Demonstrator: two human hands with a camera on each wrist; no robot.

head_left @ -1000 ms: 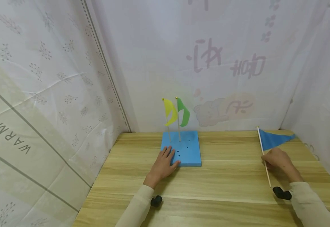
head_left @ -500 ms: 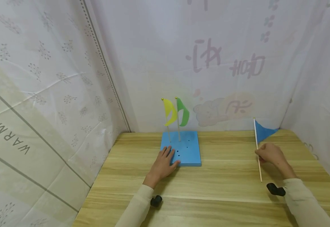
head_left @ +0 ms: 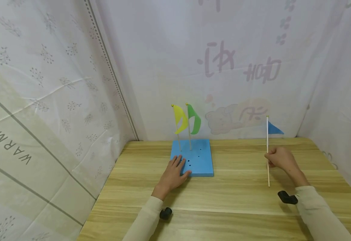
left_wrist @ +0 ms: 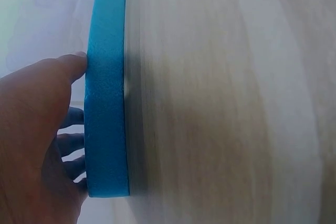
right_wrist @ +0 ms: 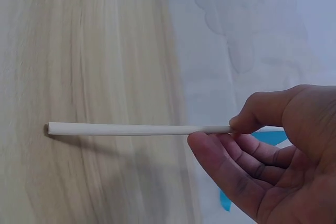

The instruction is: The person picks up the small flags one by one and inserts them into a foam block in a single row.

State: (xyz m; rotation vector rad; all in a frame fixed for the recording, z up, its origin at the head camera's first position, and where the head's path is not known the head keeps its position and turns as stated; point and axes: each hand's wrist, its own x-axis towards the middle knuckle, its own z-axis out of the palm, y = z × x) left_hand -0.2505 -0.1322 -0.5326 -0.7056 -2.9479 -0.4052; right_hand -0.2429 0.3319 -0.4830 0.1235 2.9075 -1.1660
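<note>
A blue foam board (head_left: 204, 164) with several small holes lies on the table's far side. In it stand a yellow flag (head_left: 179, 118) and a green flag (head_left: 196, 122), both on thin sticks near its back left. My left hand (head_left: 171, 175) rests with spread fingers on the board's front left corner; its thumb lies at the front edge in the left wrist view. Off to the right, my right hand (head_left: 282, 160) pinches the stick of a blue flag (head_left: 274, 128) between thumb and fingers. That stick is nearly upright, its bare lower end (right_wrist: 73, 128) pointing down toward the table.
The wooden table (head_left: 229, 201) ends at a pale printed curtain (head_left: 151, 83) behind the board, with more curtain at both sides. Black wrist mounts (head_left: 165, 213) sit on both forearms, low over the tabletop.
My right hand has moved left and slightly away from me with the blue flag, whose stick has swung from leaning to nearly upright. My left hand stays put on the board.
</note>
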